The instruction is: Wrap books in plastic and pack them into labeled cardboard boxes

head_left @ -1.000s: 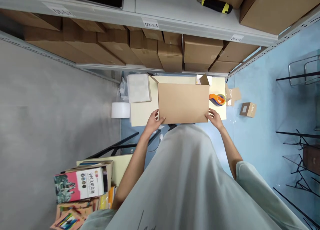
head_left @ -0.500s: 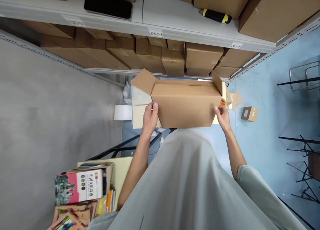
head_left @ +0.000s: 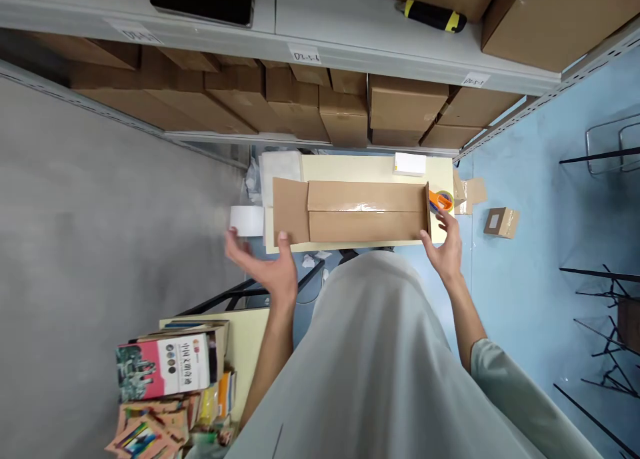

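Note:
A long cardboard box (head_left: 367, 226) lies on the cream tabletop (head_left: 350, 168), with a glossy strip of tape along its middle seam. Its left end flap (head_left: 291, 211) is spread outward, and the right end flap (head_left: 428, 209) stands upright. My left hand (head_left: 273, 266) is off the box, below its left flap, fingers spread and holding nothing. At the right end, my right hand (head_left: 447, 249) has thumb and fingers apart around the corner by the upright flap; whether it touches the cardboard is unclear. An orange-handled tape dispenser (head_left: 442, 200) sits just beyond the right fingers.
Above the table runs a grey shelf (head_left: 330, 32) with many cartons, a black phone (head_left: 203, 0) and a yellow-black cutter (head_left: 434, 15). A white roll (head_left: 247, 220) is at the left, a small white box (head_left: 410, 164) at the back. Books (head_left: 165, 366) are stacked lower left.
The box has gone from tilted up in both hands to lying flat on the table. My left hand has let go and moved left and down; the right hand's fingers have opened.

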A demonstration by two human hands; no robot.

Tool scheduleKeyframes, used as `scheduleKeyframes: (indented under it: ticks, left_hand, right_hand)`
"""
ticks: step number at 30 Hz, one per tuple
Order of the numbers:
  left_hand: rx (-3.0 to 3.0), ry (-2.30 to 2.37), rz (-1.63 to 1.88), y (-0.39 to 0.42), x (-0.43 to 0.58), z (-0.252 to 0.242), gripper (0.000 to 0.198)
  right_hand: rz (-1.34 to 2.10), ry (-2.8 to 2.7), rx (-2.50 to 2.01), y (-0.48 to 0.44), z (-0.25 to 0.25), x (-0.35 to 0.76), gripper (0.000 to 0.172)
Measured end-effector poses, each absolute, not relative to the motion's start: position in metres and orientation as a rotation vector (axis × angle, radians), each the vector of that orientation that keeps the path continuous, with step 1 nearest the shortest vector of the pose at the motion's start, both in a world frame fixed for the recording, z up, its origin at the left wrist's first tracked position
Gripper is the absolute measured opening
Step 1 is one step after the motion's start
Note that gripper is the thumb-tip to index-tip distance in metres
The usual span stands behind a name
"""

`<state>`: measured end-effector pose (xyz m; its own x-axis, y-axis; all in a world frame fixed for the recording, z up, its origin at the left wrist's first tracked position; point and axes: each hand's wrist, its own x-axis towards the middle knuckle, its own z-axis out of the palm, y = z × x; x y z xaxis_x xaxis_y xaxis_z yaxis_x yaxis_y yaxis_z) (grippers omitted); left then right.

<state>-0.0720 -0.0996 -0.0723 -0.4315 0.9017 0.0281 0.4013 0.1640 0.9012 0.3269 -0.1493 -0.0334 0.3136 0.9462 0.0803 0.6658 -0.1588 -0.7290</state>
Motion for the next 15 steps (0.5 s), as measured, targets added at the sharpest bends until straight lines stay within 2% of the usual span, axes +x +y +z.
scheduleKeyframes:
  ticks: [2,4,6,10,15]
  left_hand:
    - [1.531,2.085,1.28,-0.094,-0.074,-0.053,0.087]
    - [1.798,1.967,1.113,-0.082,-0.066,-0.039,0.066]
    - [1.906,1.78,0.894,-0.069,-0.053,-0.035,0.055]
    - [1.881,1.697,0.766,-0.056,-0.029,-0.047,0.064]
    - [1.791,1.714,0.793,-0.068,-0.024,-0.06,0.073]
  right_hand:
    - [0.326,-1.555,-1.895,-0.14,-0.015,0.321,0.064]
    - [0.182,-1.686,-1.876,-0.128,0.0,0.313,0.048]
    - [0.164,-1.844,-1.818,-0.117,0.01,0.302,0.039]
    - [0.302,-2.036,-1.751,-0.103,0.014,0.29,0.04]
    - [0.229,-1.824,-1.914,-0.104,0.007,0.31,0.042]
